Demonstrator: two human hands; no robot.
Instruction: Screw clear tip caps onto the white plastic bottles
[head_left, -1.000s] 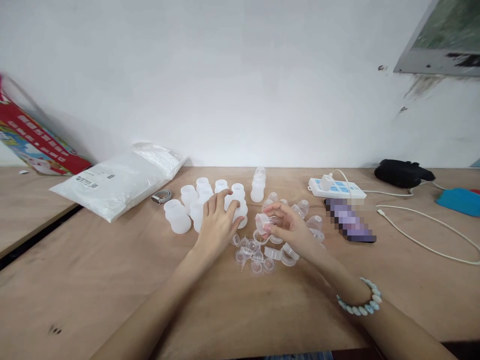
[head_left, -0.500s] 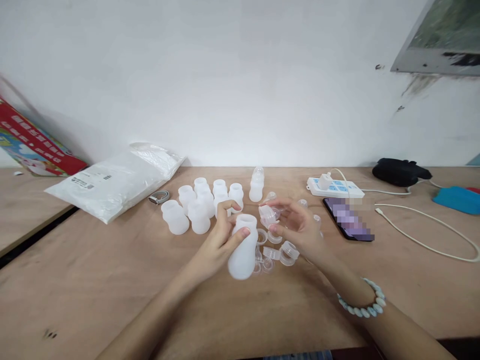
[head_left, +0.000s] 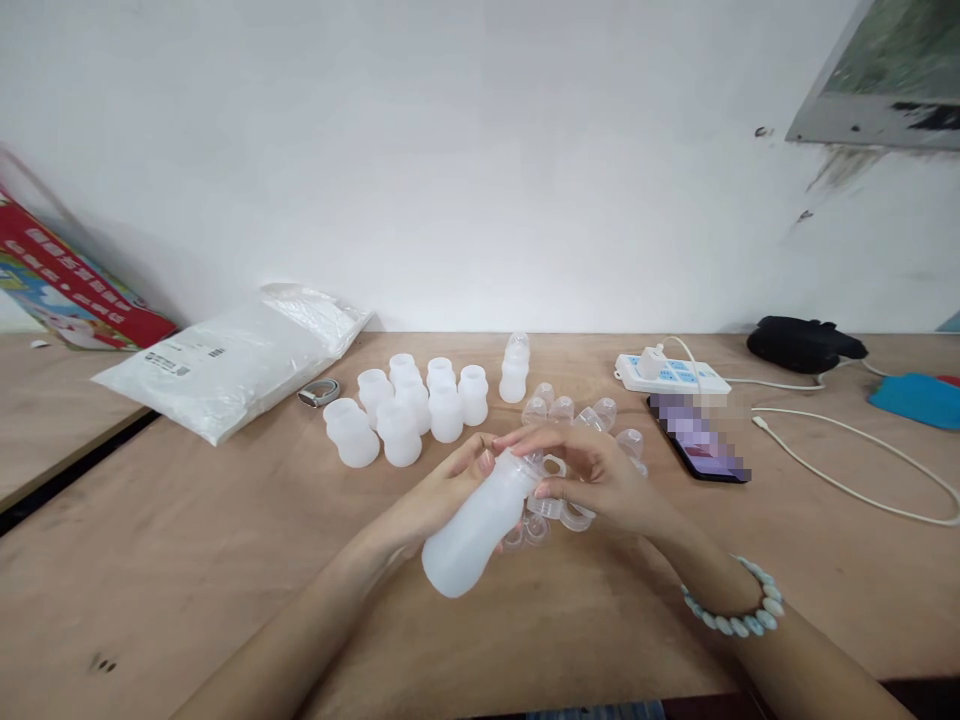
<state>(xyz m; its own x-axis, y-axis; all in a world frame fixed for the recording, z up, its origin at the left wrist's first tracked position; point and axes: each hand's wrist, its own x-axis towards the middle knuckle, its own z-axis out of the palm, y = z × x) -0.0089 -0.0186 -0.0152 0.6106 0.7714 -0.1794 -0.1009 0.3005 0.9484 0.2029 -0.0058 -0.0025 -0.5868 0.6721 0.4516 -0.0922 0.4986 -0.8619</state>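
Note:
My left hand (head_left: 439, 492) is closed round a frosted white bottle (head_left: 471, 530), tilted with its base toward me. At the bottle's mouth, my right hand (head_left: 592, 472) pinches a small clear cap (head_left: 534, 460). Beneath both hands lie several loose clear caps and rings (head_left: 559, 512) on the wooden table (head_left: 225, 560). A cluster of several open white bottles (head_left: 405, 408) stands just behind my left hand. One capped bottle (head_left: 514, 369) stands apart, farther back.
A white plastic bag (head_left: 232, 355) and a small metal clip (head_left: 319, 393) lie at back left, with a red box (head_left: 67, 285) against the wall. On the right are a phone (head_left: 696, 445), a power strip (head_left: 670, 376), white cable (head_left: 847, 440) and a black object (head_left: 802, 345).
My left hand took one bottle from the cluster, brought it toward me and tilted it. My right hand carried the clear cap over to the bottle's mouth.

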